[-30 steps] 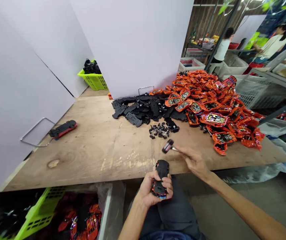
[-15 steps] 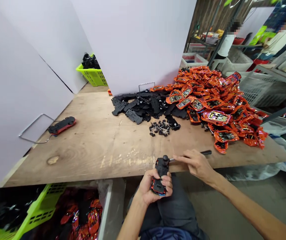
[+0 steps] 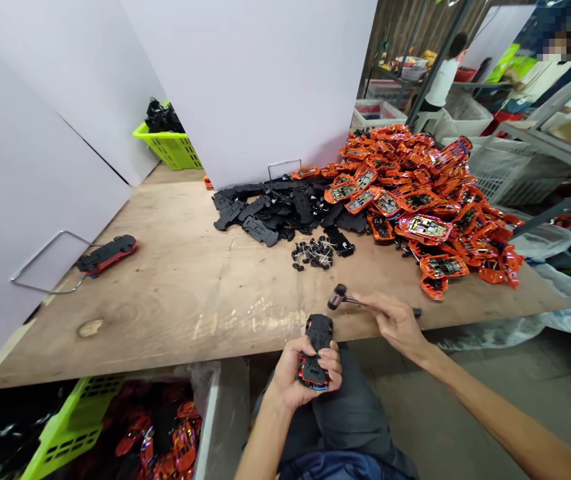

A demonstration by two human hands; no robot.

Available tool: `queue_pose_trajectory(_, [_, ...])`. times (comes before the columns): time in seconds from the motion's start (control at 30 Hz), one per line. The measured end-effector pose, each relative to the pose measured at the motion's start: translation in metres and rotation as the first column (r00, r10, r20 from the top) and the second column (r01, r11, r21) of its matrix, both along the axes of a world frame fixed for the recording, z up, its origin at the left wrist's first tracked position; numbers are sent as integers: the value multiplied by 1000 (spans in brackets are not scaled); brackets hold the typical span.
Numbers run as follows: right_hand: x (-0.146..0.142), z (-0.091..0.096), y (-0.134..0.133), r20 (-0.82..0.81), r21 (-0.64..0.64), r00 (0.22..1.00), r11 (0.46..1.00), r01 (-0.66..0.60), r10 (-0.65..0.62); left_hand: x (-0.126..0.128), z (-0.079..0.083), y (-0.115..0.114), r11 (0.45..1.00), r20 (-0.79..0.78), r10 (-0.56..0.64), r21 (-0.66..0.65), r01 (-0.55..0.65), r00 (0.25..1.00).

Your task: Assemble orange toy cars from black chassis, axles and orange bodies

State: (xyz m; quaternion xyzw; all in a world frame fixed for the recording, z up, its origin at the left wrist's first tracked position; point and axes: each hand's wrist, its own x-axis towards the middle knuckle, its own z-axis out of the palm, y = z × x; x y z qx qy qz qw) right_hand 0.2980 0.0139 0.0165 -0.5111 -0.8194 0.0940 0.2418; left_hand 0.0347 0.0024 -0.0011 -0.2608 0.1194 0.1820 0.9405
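Observation:
My left hand [image 3: 290, 373] is closed round a toy car [image 3: 319, 332], black underside up, its orange edges showing at the sides. The car's far end rests at or just over the table's front edge; contact is hard to tell. To its upper right, my right hand [image 3: 398, 327] grips a small hammer [image 3: 338, 297] by the handle, its dark head raised clear of the car. Beyond lie loose wheel axles [image 3: 314, 253], a heap of black chassis plates [image 3: 260, 231] and a large pile of orange car bodies [image 3: 425, 229].
An upside-down car [image 3: 110, 255] lies at the left by a wire handle [image 3: 45, 260]. A green basket [image 3: 172, 148] of black parts stands behind the white panel [image 3: 255, 80]. Below the table edge is a crate [image 3: 210, 413] holding orange cars. People are in the background.
The hammer head has lifted off the car's far end and moved up and slightly right. My left hand still holds the car in about the same place; the view has shifted a little.

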Motion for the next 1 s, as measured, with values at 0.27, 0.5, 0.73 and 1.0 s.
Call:
queue_pose_trajectory(0.27, [6, -6, 19, -113, -98, 988, 991, 93, -104, 7, 6, -14, 981, -195, 76, 191, -38, 978])
queue_pose_trajectory(0.5, [-28, 3, 2, -428, -189, 863, 961, 203, -267, 11, 32, -27, 731, -588, 425, 672, 123, 688])
queue_pose_trajectory(0.73, [-93, -13, -19, -760, -335, 577, 941, 45, -298, -19, 32, 43, 401, -531, 716, 844, 356, 452])
queue_pose_trajectory(1.0, [-74, -15, 11, -637, -308, 717, 946, 101, -284, -27, 19, 68, -79, -400, 810, 649, 756, 429])
